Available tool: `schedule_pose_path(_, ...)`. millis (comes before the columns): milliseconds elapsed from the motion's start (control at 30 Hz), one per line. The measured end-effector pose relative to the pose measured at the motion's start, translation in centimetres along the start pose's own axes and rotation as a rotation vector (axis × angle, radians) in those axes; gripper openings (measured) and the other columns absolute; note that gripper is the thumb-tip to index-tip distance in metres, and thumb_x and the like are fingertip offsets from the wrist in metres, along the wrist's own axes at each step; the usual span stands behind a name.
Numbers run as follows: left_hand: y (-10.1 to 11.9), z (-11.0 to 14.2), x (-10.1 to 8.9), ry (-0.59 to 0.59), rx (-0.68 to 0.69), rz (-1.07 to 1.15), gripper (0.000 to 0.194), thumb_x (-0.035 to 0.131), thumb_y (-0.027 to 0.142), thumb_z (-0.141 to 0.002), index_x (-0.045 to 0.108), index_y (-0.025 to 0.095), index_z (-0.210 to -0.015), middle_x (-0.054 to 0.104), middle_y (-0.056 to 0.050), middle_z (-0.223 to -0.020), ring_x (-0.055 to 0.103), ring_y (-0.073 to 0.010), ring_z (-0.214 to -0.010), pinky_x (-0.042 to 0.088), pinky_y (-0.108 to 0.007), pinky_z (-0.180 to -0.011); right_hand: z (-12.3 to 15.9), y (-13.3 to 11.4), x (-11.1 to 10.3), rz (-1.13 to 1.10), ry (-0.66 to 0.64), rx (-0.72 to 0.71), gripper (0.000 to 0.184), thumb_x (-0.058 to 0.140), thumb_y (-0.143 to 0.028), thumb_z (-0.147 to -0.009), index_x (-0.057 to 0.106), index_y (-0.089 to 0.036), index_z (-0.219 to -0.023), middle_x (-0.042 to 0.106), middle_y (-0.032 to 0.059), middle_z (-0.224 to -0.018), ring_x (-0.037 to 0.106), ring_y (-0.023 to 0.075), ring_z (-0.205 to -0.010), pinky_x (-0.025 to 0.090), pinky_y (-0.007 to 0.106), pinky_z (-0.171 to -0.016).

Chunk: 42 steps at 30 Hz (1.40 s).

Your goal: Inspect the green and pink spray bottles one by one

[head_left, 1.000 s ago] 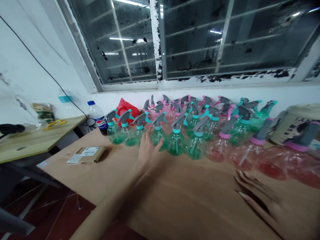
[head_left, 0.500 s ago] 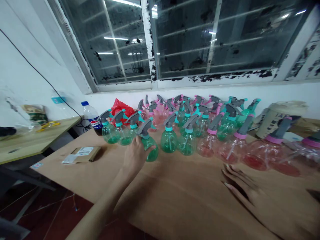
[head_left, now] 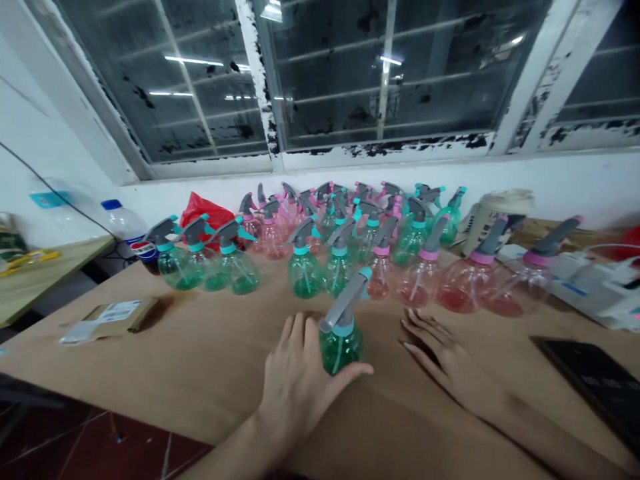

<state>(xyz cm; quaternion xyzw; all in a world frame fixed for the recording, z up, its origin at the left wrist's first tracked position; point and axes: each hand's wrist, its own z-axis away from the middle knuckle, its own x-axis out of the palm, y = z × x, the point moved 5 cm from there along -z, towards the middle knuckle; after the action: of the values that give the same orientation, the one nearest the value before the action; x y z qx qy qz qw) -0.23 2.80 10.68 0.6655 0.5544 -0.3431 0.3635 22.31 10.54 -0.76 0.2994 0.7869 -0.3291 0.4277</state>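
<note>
A green spray bottle [head_left: 341, 347] with a grey trigger head and teal collar stands in front of the others, tilted slightly. My left hand [head_left: 303, 373] is wrapped round its left side, thumb across the front and the far fingers partly hidden. To the right, my right hand [head_left: 445, 357] lies on the table with its fingers stretched out, holding nothing. Behind both hands runs a row of spray bottles, with green ones [head_left: 305, 275] at the left and middle and pink ones [head_left: 463, 287] at the right. More green and pink bottles crowd behind that row.
A flattened cardboard packet [head_left: 113, 317] lies at the left of the brown table [head_left: 200, 373]. Behind it are a cola bottle [head_left: 130, 233] and a red plastic bag [head_left: 207, 217]. A dark phone [head_left: 595, 380], power strip [head_left: 595, 287] and cream cup [head_left: 500, 213] are at the right.
My left hand has brought the green spray bottle out of the row, toward me and to the right. The view has turned right, bringing the phone and power strip into sight.
</note>
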Motion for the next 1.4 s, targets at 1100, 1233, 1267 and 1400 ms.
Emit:
schedule_pose_path(1100, 5.2, -8.1, 2.3, -0.386, 0.204, 1.013, 0.034, 0.045, 0.017, -0.062, 0.064, 0.022, -0.089, 0.061, -0.003, -0.084, 0.059, -0.0194, -0.077, 0.051, -0.032, -0.070, -0.5, -0.4, -0.6, 0.045, -0.062, 0.029, 0.046, 0.039, -0.036, -0.092, 0.044, -0.016, -0.132, 0.045, 0.0096, -0.137, 0.037, 0.0237, -0.128, 0.033, 0.048, -0.105)
schedule_pose_path(1233, 5.2, -8.2, 2.5, -0.404, 0.207, 0.982, 0.025, 0.047, 0.018, -0.063, 0.060, 0.020, -0.084, 0.058, -0.001, -0.077, 0.055, -0.0161, -0.067, 0.049, -0.028, -0.064, -0.5, -0.4, -0.7, 0.053, -0.052, 0.024, 0.046, 0.040, -0.036, -0.091, 0.042, -0.015, -0.133, 0.044, 0.0092, -0.138, 0.035, 0.0230, -0.130, 0.032, 0.047, -0.106)
schedule_pose_path(1267, 5.1, -8.2, 2.6, -0.406, 0.200, 0.982, 0.023, 0.047, 0.019, -0.063, 0.059, 0.021, -0.082, 0.057, 0.000, -0.075, 0.053, -0.0153, -0.064, 0.048, -0.027, -0.061, -0.5, -0.4, -0.7, 0.051, -0.055, 0.020, 0.046, 0.040, -0.036, -0.091, 0.043, -0.015, -0.133, 0.043, 0.0093, -0.138, 0.035, 0.0230, -0.130, 0.032, 0.047, -0.106)
schedule_pose_path(1400, 5.3, -8.2, 2.6, -0.392, 0.211, 0.990, 0.017, 0.047, 0.019, -0.063, 0.056, 0.021, -0.077, 0.055, 0.001, -0.071, 0.050, -0.0142, -0.059, 0.045, -0.027, -0.057, -0.6, -0.4, -0.7, 0.053, -0.059, 0.021, 0.045, 0.039, -0.035, -0.092, 0.045, -0.013, -0.131, 0.044, 0.0100, -0.138, 0.035, 0.0230, -0.130, 0.032, 0.047, -0.107)
